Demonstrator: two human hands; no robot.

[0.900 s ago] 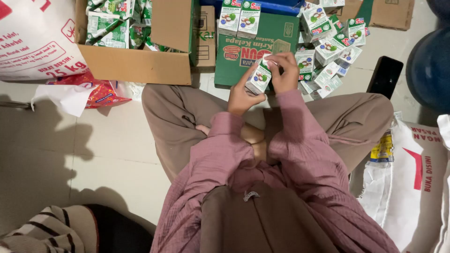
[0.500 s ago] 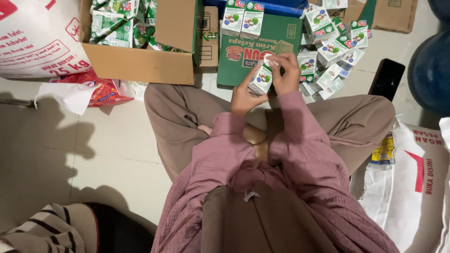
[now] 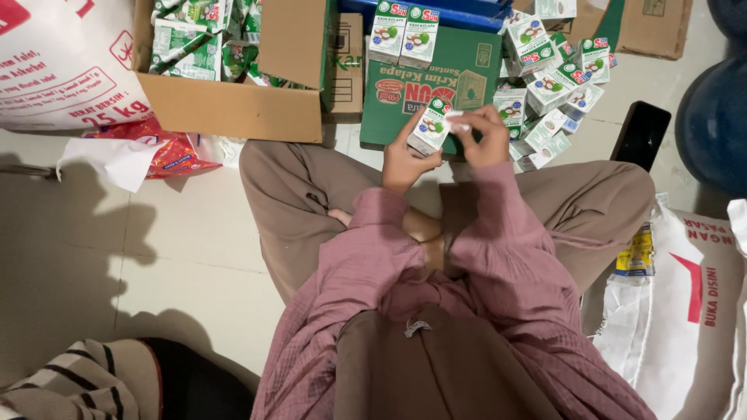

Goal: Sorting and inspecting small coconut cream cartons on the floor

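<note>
A small green-and-white carton (image 3: 429,127) held up in both hands above the lap.

The left hand (image 3: 405,159) grips the carton from below, while the right hand (image 3: 484,138) pinches a small white bit (image 3: 457,121) at its top corner. Just beyond lies a flat green box (image 3: 436,78) with two cartons standing on it, a loose heap of cartons (image 3: 552,85) to its right, and an open cardboard box (image 3: 233,109) of them to the left. A black phone (image 3: 640,134) rests on the floor nearby.
</note>
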